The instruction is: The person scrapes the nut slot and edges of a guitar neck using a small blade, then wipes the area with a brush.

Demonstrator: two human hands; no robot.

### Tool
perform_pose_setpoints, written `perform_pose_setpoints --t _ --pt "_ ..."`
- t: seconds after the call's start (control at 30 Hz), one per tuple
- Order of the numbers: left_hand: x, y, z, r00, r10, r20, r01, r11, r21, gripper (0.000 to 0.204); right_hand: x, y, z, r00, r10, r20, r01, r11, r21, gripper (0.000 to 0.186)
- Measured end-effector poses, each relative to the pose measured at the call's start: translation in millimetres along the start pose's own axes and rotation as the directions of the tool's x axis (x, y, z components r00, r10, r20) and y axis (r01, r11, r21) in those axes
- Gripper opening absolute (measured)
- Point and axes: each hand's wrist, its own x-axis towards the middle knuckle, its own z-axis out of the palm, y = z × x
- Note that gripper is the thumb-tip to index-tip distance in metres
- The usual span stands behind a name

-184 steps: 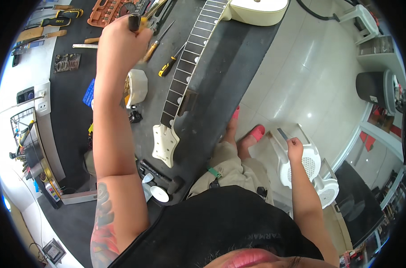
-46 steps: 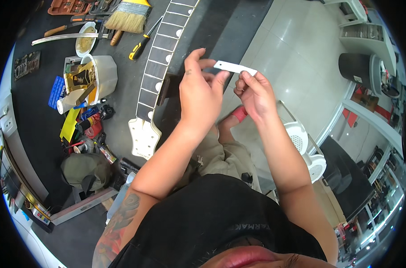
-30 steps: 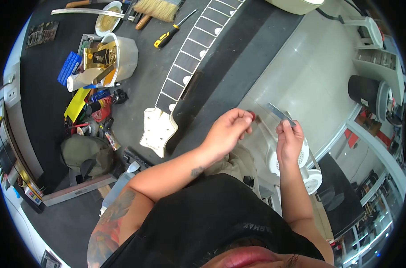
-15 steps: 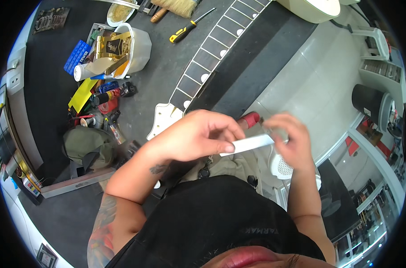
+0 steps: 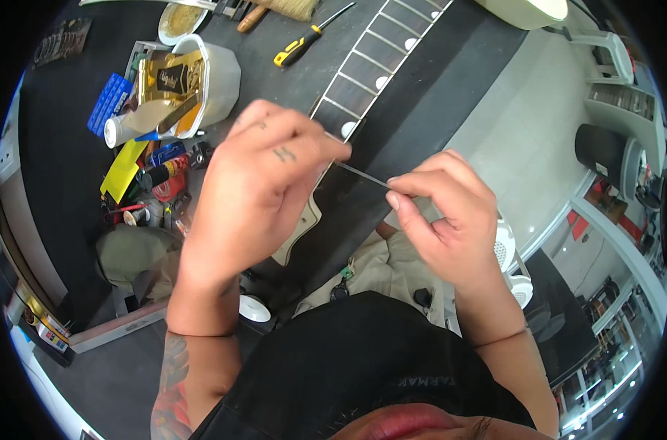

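A thin pale strip (image 5: 364, 174), seen edge-on as a narrow line, is stretched between my two hands. My left hand (image 5: 256, 183) pinches one end of it, above the near end of a guitar neck. The thumb and forefinger of my right hand (image 5: 451, 209) close on the other end. Beneath them lies the neck with its dark fretboard (image 5: 368, 73), metal frets and round white inlays. Its cream headstock (image 5: 304, 227) is partly hidden by my left hand. Whether the strip touches the neck, I cannot tell.
A yellow and black screwdriver (image 5: 298, 51) lies left of the neck. Beyond my left hand stands a white plastic tub (image 5: 225, 81) of tools, near a blue box (image 5: 109, 105) and a yellow sheet (image 5: 123, 171). A brush (image 5: 293, 6) lies at the far edge.
Both hands have moved, the left one up and left over the neck. The strip, which showed its broad pale face before, has turned edge-on, and my right hand's fingers now pinch its end.
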Motion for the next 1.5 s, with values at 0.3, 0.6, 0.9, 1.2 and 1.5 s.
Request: perform_pose_setpoints --t 0.3,0.6,0.9,1.2,1.5 --pt "-29.5 62.2 48.5 0.735 -0.676 -0.049 0.428 0.519 -0.74 0.022 -9.1 0.9 47.2 0.842 -0.43 -0.325 0.301 0.875 -0.378 0.036" --pt "-29.9 55.5 44.6 0.702 -0.707 -0.082 0.448 0.528 -0.721 0.038 -18.2 -1.1 72.2 0.751 -0.572 -0.33 0.419 0.799 -0.431 0.033" --pt "-22.4 32.9 26.3 0.798 -0.593 0.106 0.453 0.474 -0.755 0.033 -15.0 -15.0 64.7 0.824 -0.507 -0.254 0.372 0.822 -0.432 0.031" --pt "8.4 -28.5 5.7 0.986 0.163 0.017 -0.161 0.944 0.287 0.024 33.7 11.4 19.2 0.952 -0.084 -0.295 0.051 0.992 -0.118 0.025" --pt "12.9 -40.4 16.8 0.971 0.241 -0.006 -0.234 0.948 0.217 0.024 27.7 17.2 62.8 0.947 0.036 -0.32 -0.048 0.998 -0.031 0.016"
